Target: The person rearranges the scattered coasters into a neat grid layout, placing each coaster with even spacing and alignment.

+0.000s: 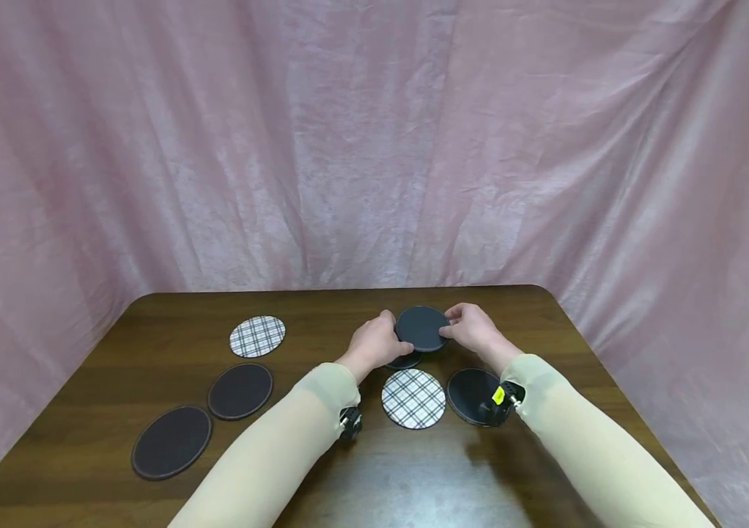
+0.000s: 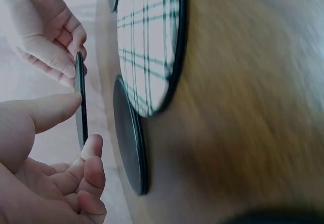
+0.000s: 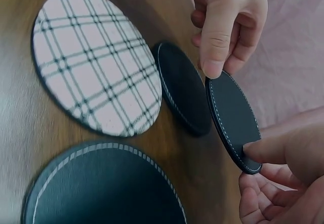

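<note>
Between both hands a round black coaster with pale edge stitching is held up above the table, seen nearly edge-on in the left wrist view. My left hand pinches its left edge, thumb on one face and fingers behind. On the opposite edge, my right hand grips it between thumb and fingers. Partly hidden below it, another black coaster lies on the table. Nearer to me is a white coaster with dark plaid lines. A glossy black coaster lies under my right wrist.
On the left of the brown wooden table lie two dark coasters, one farther and one nearer. Behind them is a second plaid coaster. A pink curtain hangs beyond the table's back edge.
</note>
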### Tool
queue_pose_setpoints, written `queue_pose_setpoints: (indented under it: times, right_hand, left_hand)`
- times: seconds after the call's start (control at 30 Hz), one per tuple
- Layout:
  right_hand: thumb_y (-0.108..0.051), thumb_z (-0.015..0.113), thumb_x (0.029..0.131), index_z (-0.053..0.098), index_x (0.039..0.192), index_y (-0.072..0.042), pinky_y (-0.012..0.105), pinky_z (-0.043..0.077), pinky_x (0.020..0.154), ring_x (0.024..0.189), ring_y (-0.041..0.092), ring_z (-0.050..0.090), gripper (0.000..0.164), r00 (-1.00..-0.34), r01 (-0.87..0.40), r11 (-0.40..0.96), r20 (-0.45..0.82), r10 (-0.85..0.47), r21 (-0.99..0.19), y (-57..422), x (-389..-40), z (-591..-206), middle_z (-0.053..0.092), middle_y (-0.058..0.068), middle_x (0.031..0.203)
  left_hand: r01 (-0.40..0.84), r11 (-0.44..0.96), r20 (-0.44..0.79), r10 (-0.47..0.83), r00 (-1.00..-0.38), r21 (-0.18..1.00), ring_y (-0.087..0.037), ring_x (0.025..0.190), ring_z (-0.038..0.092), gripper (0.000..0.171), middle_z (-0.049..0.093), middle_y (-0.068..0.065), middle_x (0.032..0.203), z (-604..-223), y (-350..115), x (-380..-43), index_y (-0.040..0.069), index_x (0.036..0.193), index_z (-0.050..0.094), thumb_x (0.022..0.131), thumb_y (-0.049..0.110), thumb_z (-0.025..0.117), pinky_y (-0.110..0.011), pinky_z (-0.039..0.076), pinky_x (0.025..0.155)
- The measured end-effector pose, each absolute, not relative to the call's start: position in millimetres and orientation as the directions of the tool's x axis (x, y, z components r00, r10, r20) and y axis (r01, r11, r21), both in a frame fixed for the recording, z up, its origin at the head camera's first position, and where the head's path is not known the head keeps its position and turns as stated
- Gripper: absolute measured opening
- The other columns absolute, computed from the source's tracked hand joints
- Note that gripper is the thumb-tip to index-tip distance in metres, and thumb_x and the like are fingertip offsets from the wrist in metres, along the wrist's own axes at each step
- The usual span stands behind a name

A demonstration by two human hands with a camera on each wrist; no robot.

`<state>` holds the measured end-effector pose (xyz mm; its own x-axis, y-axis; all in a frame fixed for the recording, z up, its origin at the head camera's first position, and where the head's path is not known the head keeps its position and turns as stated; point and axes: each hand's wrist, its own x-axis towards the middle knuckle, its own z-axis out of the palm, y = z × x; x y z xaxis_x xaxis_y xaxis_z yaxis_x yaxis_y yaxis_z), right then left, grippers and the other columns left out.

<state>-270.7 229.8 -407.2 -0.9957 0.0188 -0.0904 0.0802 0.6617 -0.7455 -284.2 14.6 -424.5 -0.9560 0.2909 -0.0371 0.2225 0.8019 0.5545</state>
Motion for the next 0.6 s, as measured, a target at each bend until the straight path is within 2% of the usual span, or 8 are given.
queue_pose_setpoints:
  times: [0.2, 0.4, 0.6]
  right_hand:
    - [-0.009, 0.077, 0.1, 0.063, 0.137, 0.011, 0.052, 0.051, 0.106, 0.122, 0.041, 0.063, 0.045, -0.995, 0.088, 0.672, -0.092, 0.03, -0.735, 245, -267, -411, 0.066, 0.029, 0.133]
    - [-0.008, 0.077, 0.1, 0.063, 0.138, 0.012, 0.05, 0.052, 0.104, 0.12, 0.04, 0.062, 0.045, -0.992, 0.116, 0.662, -0.116, 0.045, -0.74, 257, -265, -416, 0.066, 0.028, 0.132]
    - [-0.006, 0.078, 0.098, 0.064, 0.134, 0.013, 0.047, 0.052, 0.1, 0.114, 0.037, 0.062, 0.043, -0.993, 0.115, 0.672, -0.108, 0.053, -0.731, 268, -263, -420, 0.067, 0.025, 0.124]
  left_hand:
    - [0.278, 0.827, -0.005, 0.321, -0.947, 0.488, -0.032, 0.102, 0.074, 0.055, 0.076, -0.012, 0.108, -454, 33, -301, 0.001, 0.12, 0.064, 0.09, 0.039, 0.092, -0.048, 0.058, 0.087]
    - [0.269, 0.816, -0.04, 0.336, -0.941, 0.512, -0.034, 0.109, 0.073, 0.05, 0.076, -0.014, 0.113, -431, 42, -281, 0.0, 0.123, 0.066, 0.094, 0.034, 0.09, -0.049, 0.057, 0.096]
    - [0.308, 0.845, -0.018, 0.35, -0.936, 0.438, -0.037, 0.113, 0.071, 0.055, 0.077, -0.014, 0.119, -439, 54, -284, 0.0, 0.128, 0.069, 0.094, 0.039, 0.089, -0.053, 0.055, 0.099]
